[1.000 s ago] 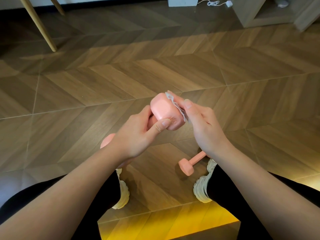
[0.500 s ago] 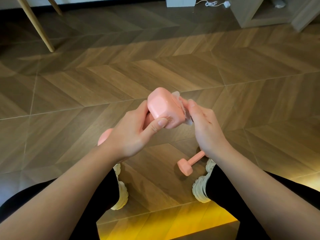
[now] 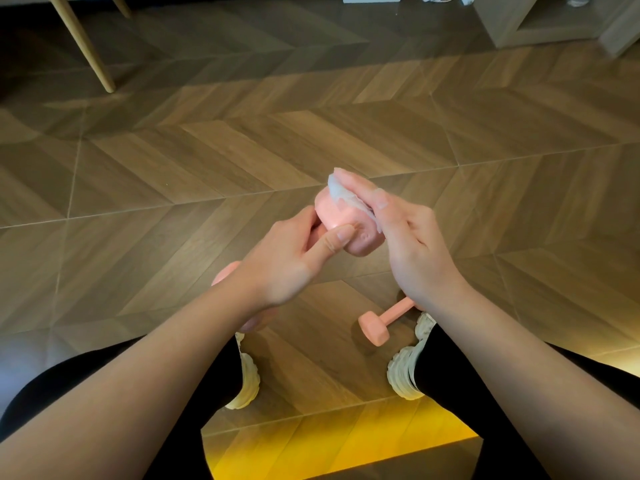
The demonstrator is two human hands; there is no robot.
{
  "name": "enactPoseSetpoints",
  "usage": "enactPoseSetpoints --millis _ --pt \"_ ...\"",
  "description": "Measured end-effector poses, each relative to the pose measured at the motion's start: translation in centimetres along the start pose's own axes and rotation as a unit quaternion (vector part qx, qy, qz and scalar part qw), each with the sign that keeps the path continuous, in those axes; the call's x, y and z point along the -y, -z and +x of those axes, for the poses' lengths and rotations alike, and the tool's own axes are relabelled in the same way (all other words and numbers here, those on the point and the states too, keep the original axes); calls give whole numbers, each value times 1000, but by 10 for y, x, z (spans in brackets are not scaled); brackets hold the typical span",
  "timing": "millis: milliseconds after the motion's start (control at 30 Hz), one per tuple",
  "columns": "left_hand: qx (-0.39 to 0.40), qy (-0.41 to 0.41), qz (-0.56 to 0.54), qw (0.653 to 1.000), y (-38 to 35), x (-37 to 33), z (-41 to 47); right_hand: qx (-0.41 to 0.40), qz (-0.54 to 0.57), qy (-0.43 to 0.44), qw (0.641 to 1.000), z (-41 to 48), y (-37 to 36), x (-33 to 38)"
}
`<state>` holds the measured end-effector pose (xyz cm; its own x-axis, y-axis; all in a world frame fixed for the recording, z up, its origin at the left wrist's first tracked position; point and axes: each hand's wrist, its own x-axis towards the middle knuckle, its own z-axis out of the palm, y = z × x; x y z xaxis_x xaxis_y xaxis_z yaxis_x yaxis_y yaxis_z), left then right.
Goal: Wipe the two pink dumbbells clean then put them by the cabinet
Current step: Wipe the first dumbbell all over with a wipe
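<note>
Nearest to me I see black trouser legs (image 3: pixel 450 368) and two pale chunky shoes (image 3: pixel 246 379) planted on the wooden floor (image 3: pixel 242 150). Between the feet, just beside the right shoe, the second dumbbell (image 3: pixel 375 325) lies on the boards, and no hand touches it. Above it, the left hand (image 3: pixel 287 268) has its fingers wrapped round the handle of the first dumbbell (image 3: pixel 346 225), which it holds off the floor, thumb laid against the near head; the other head peeks out under that wrist. The right hand (image 3: pixel 412 244) lies over the far side of the raised head with fingers and thumb close to straight, pressing a white wipe (image 3: pixel 346 197) flat against the pink surface. Farther off, a wooden chair leg (image 3: pixel 83 46) stands at the left. At the far right is the cabinet (image 3: pixel 512 19), well apart from both dumbbells.
</note>
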<state>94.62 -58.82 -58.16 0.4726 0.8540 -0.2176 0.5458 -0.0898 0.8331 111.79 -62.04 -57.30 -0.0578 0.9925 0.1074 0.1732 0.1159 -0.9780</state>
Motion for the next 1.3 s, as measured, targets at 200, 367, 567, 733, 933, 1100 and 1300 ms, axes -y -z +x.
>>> enactPoseSetpoints --millis 200,367,567,733,933,1100,1300 --pt "-53 58 -180 981 -3 2 7 -12 -39 56 998 -2 1 -4" --pt "-87 52 -202 974 -2 2 11 -37 -42 46 997 -5 3 -6" --pt "-82 -7 -208 975 -2 2 8 -64 -1 -24 998 -2 6 -10" --pt "-29 -53 -45 997 4 0 0 -36 74 -120 989 4 7 -12" --pt "9 -53 221 974 16 -1 4 107 104 -227 962 12 18 -7" --pt "41 -78 288 954 27 5 7 104 114 -307 939 12 11 -19" --pt "-139 -181 323 918 18 2 8 12 198 -378 904 14 2 -26"
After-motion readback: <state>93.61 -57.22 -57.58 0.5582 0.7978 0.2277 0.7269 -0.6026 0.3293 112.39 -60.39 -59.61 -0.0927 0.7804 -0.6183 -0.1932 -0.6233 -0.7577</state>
